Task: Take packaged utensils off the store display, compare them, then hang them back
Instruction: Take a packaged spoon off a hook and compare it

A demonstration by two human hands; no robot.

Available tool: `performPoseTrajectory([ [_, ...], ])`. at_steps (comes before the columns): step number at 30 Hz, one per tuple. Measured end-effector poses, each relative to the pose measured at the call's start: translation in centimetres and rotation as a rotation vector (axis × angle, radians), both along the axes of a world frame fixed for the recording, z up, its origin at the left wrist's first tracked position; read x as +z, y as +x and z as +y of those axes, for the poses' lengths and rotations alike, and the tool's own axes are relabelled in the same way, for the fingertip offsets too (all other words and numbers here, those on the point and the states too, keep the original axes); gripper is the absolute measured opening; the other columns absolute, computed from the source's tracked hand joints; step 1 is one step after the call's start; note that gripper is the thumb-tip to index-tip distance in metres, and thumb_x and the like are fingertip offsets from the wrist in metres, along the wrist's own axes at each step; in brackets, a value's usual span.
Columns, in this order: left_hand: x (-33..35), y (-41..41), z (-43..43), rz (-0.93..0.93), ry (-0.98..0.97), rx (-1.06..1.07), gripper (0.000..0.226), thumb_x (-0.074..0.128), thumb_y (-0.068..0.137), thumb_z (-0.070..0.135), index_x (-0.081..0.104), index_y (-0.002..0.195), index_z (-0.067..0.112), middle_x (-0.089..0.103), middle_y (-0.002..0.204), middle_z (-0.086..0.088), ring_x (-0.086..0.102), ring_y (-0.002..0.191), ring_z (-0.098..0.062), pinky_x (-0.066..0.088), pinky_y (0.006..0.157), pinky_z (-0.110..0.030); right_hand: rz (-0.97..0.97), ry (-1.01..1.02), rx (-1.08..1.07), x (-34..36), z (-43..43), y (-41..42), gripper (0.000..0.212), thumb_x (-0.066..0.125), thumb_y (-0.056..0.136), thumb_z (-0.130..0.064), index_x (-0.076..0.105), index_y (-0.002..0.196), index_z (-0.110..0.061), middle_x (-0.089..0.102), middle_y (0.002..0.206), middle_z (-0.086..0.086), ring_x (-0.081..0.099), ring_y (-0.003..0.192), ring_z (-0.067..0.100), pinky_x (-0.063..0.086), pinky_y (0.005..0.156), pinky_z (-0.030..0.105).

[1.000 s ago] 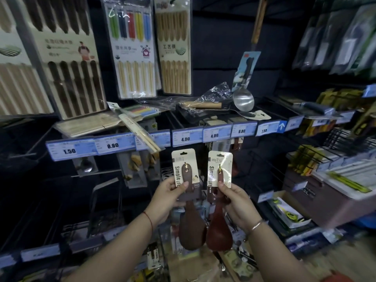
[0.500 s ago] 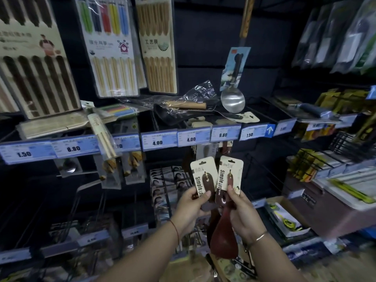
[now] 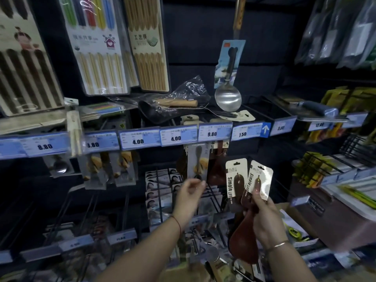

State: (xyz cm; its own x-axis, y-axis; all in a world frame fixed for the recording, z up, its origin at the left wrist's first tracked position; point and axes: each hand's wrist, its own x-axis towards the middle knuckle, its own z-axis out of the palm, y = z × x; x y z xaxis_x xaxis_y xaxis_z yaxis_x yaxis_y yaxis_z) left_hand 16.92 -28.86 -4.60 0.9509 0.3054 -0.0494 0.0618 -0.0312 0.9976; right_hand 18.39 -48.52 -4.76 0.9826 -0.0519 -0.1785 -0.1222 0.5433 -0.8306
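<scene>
Dim store aisle, dark back panel. Chopstick packs (image 3: 101,49) are hanging upper left. A shelf rail of blue price tags (image 3: 175,137) is crossing mid-frame. Your left hand (image 3: 188,197) is floating empty at center, fingers loosely apart, near the hanging spoon cards. A steel ladle (image 3: 227,98) is hanging above. Your right hand (image 3: 264,218) is gripping both packaged spoons (image 3: 247,184), lower right of center, cards fanned and overlapping. Boxed goods are sitting far right.
</scene>
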Motion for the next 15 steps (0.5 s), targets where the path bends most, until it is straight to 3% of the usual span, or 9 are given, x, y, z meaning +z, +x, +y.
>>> performPoseTrajectory([
  [2, -0.6, 1.9, 1.1, -0.009, 0.041, 0.173, 0.037, 0.067, 0.087, 0.028, 0.051, 0.119, 0.016, 0.056, 0.122, -0.011, 0.059, 0.111, -0.028, 0.052, 0.094, -0.041, 0.002, -0.012, -0.024, -0.1, -0.5, 0.8, 0.008, 0.057, 0.096, -0.022, 0.064, 0.101, -0.024, 0.075, 0.083, -0.006, 0.07, 0.065, 0.007, 0.05, 0.053, 0.025],
  [5, -1.1, 4.6, 2.1, 0.057, 0.14, 0.238, 0.056, 0.07, 0.084, 0.031, 0.042, 0.13, 0.016, 0.05, 0.127, -0.017, 0.055, 0.114, -0.035, 0.049, 0.097, -0.05, -0.004, -0.018, -0.032, -0.1, -0.8, 1.7, 0.006, 0.058, 0.096, -0.026, 0.064, 0.098, -0.026, 0.073, 0.082, -0.007, 0.068, 0.063, 0.006, 0.047, 0.053, 0.025],
  [6, -1.3, 5.2, 2.2, 0.061, 0.173, 0.247, 0.052, 0.071, 0.084, 0.032, 0.046, 0.126, 0.016, 0.051, 0.124, -0.018, 0.055, 0.112, -0.035, 0.049, 0.096, -0.049, -0.007, -0.015, -0.025, -0.1, -1.0, 1.9, 0.007, 0.058, 0.096, -0.028, 0.064, 0.1, -0.026, 0.074, 0.082, -0.008, 0.069, 0.063, 0.006, 0.046, 0.054, 0.026],
  [8, -1.5, 5.9, 2.3, -0.01, 0.189, 0.255, 0.022, 0.071, 0.084, 0.028, 0.056, 0.095, 0.018, 0.057, 0.104, -0.016, 0.058, 0.1, -0.033, 0.052, 0.087, -0.047, -0.015, -0.006, -0.01, 0.0, -1.3, 2.2, 0.011, 0.058, 0.096, -0.032, 0.065, 0.102, -0.027, 0.076, 0.082, -0.01, 0.071, 0.067, 0.005, 0.046, 0.057, 0.027],
  [10, -1.8, 6.1, 2.4, -0.087, 0.192, 0.244, 0.026, 0.07, 0.085, 0.02, 0.048, 0.07, 0.021, 0.054, 0.082, -0.01, 0.055, 0.083, -0.026, 0.047, 0.077, -0.043, -0.015, -0.007, -0.008, 0.2, -1.6, 2.3, 0.012, 0.058, 0.096, -0.034, 0.066, 0.102, -0.027, 0.077, 0.082, -0.012, 0.072, 0.068, 0.004, 0.046, 0.061, 0.029],
  [13, -2.4, 5.6, 2.7, -0.134, 0.221, 0.167, 0.033, 0.066, 0.088, 0.019, 0.041, 0.066, 0.021, 0.043, 0.069, -0.002, 0.047, 0.071, -0.021, 0.039, 0.069, -0.033, -0.014, -0.012, -0.023, 0.4, -1.8, 2.4, 0.01, 0.058, 0.097, -0.03, 0.066, 0.101, -0.026, 0.077, 0.079, -0.012, 0.071, 0.067, 0.004, 0.049, 0.057, 0.026],
  [15, -2.5, 5.0, 2.9, -0.135, 0.227, 0.11, 0.027, 0.062, 0.091, 0.019, 0.044, 0.07, 0.018, 0.047, 0.071, -0.006, 0.05, 0.071, -0.022, 0.04, 0.069, -0.032, -0.016, -0.018, -0.04, 0.6, -1.5, 2.2, 0.007, 0.058, 0.097, -0.026, 0.064, 0.098, -0.024, 0.076, 0.074, -0.012, 0.07, 0.064, 0.003, 0.05, 0.052, 0.023],
])
